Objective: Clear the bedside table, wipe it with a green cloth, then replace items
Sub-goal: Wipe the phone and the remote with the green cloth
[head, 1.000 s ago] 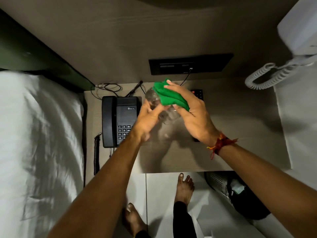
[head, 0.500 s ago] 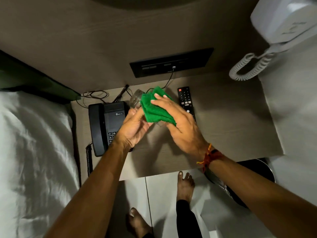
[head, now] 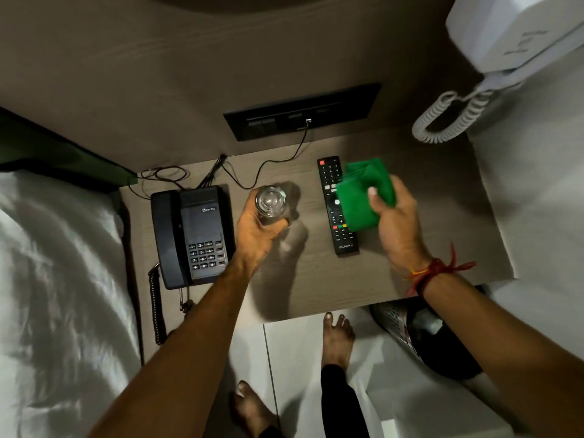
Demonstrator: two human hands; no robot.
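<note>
Status — replacement phase, judged from the present layout; nothing on view confirms that wiping is complete.

1. Tabletop (head: 442,216): carries three items, with bare wood showing to the right of the right-hand fingers and in front of both hands. It appears clean, though dim light prevents confirmation.
2. Telephone (head: 192,235): seated on the tabletop, just left of the left-hand fingers, cord trailing off the front edge.
3. Remote (head: 333,216): lies flat between the two hands, its right edge partly under the cloth.
4. Green cloth (head: 360,197): folded, gripped by the right hand (head: 395,226), whose fingers are closed over it — whether it rests on the remote or hangs just above cannot be told.
5. Glass (head: 271,202): upright, mouth up, enclosed by the closed fingers of the left hand (head: 256,235). Contact with the tabletop cannot be confirmed.

Remaining, as a judgement: release the glass, remove the cloth.
</note>
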